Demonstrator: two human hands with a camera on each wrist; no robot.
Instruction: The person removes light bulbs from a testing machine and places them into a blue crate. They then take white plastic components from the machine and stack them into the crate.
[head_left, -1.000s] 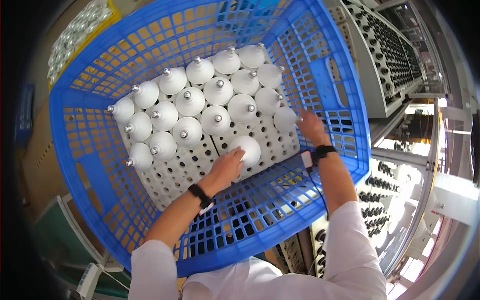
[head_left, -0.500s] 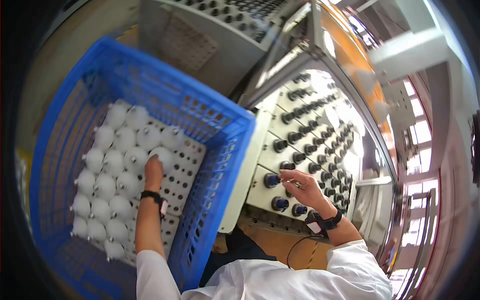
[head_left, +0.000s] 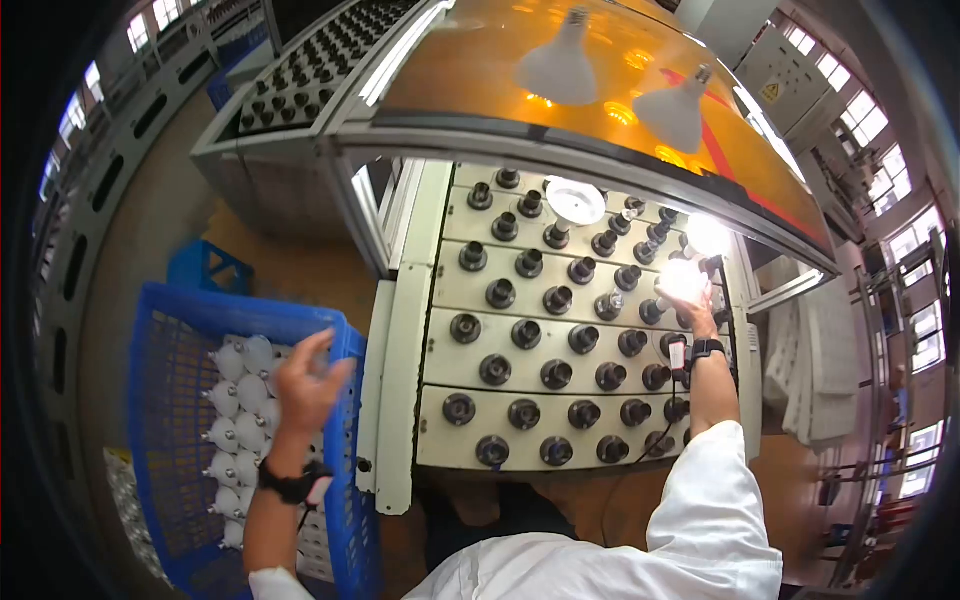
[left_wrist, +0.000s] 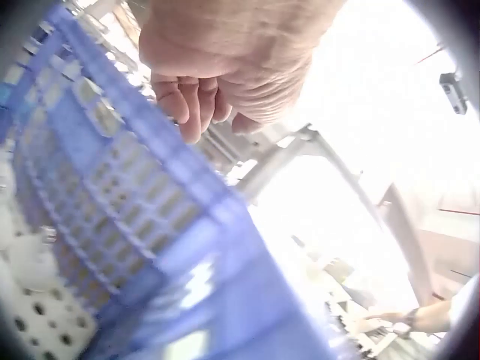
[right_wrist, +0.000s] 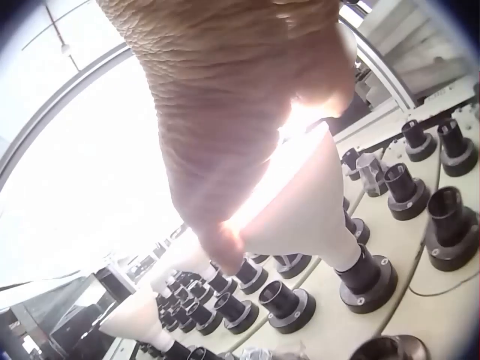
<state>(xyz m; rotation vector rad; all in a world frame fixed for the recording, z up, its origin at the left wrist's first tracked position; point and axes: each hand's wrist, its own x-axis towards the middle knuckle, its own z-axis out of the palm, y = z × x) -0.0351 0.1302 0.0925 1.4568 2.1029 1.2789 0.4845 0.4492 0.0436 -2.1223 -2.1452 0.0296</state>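
Observation:
My right hand (head_left: 694,298) is at the right side of the socket board (head_left: 500,325), its fingers round the wide rim of a glowing bulb (head_left: 680,279). In the right wrist view the narrow end of that white bulb (right_wrist: 315,206) stands in a black socket (right_wrist: 367,279), with my hand (right_wrist: 232,112) over its bright face. My left hand (head_left: 312,390) is above the right side of the blue basket (head_left: 240,305), fingers apart and holding nothing. In the left wrist view its fingers hang loosely bent over the basket rim (left_wrist: 150,127). White bulbs (head_left: 225,400) stand in rows inside the basket.
Another white bulb (head_left: 575,202) stands in a socket near the back of the board. A metal frame (head_left: 560,148) with an orange panel (head_left: 480,60) rises over the board's far side. A second socket rack (head_left: 290,100) is at the back left.
The view has swung from the basket to the socket board. My right hand has gone from the basket to a bulb at the board's right. My left hand has let go of a bulb and risen.

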